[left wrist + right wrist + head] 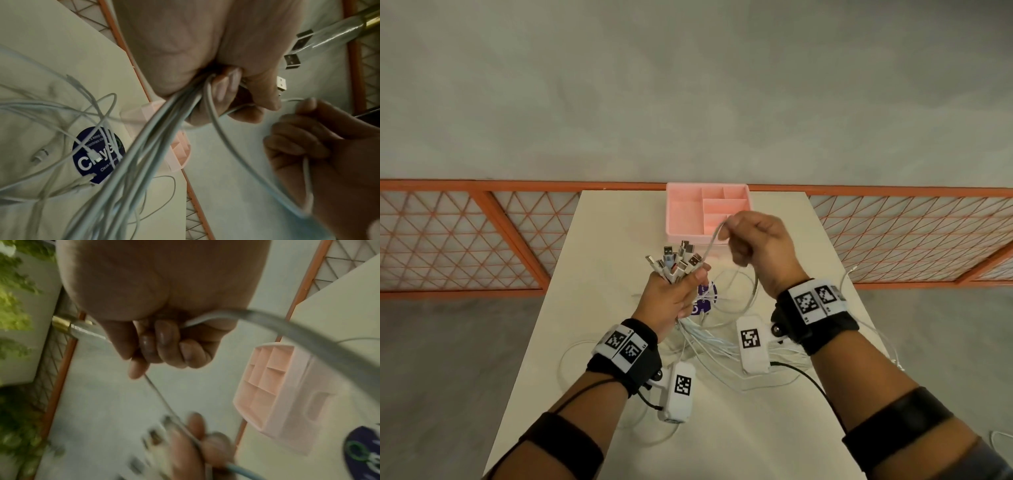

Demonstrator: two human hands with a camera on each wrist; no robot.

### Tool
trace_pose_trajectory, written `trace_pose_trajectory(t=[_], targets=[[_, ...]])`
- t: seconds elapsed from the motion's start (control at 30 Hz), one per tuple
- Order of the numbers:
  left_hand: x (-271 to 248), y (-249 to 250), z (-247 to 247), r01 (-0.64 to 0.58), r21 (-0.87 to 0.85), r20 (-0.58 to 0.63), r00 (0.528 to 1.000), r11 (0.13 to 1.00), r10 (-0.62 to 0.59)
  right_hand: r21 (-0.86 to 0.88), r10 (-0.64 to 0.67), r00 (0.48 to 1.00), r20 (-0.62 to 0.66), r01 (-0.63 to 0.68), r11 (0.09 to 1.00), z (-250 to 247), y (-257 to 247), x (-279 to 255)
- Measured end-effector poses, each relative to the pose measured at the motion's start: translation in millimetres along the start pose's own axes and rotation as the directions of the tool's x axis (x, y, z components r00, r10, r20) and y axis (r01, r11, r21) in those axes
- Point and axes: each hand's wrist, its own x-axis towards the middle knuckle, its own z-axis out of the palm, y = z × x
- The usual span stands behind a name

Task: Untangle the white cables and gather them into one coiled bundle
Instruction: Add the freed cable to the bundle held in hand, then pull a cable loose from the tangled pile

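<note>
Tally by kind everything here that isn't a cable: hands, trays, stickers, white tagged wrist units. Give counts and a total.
Hands: 2, the left hand gripping the cable bundle and the right hand pinching one cable
Pink tray: 1
Round dark sticker: 1
White wrist units: 2, the left unit and the right unit
Total: 6

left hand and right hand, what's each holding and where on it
Left hand grips the white cables just below their USB plugs. Right hand holds one cable mid-length.
</note>
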Motion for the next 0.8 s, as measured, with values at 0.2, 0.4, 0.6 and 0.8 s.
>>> trace_pose_trajectory(t=[0.2, 0.4, 0.6, 0.8], targets=[[-0.3, -12.3, -14.9, 0.091, -0.088, -0.198, 0.974, 0.992, -0.107, 0.254, -0.056, 0.959, -0.277, 0.129, 0.959, -26.6, -30.2, 15.8], [1.4, -15.4, -28.1, 0.112, -0.045, -0.323, 0.939, 0.993, -0.121, -0.559, 0.424, 0.862, -0.279, -0.504, 0.658, -60.3, 15.6, 17.4], [0.1, -26.0, -26.2, 0.177, 0.093, -0.323, 0.936, 0.980, -0.138, -0.938, 0.166, 0.986, -0.018, -0.074, 0.339, -45.9, 52.8, 0.0], [1.6, -25.4, -20.7, 0.174, 0.100, -0.276, 0.951, 0.980, -0.140, -0.851, 0.306, 0.915, 0.262, 0.069, 0.520, -5.7, 63.8, -13.0]])
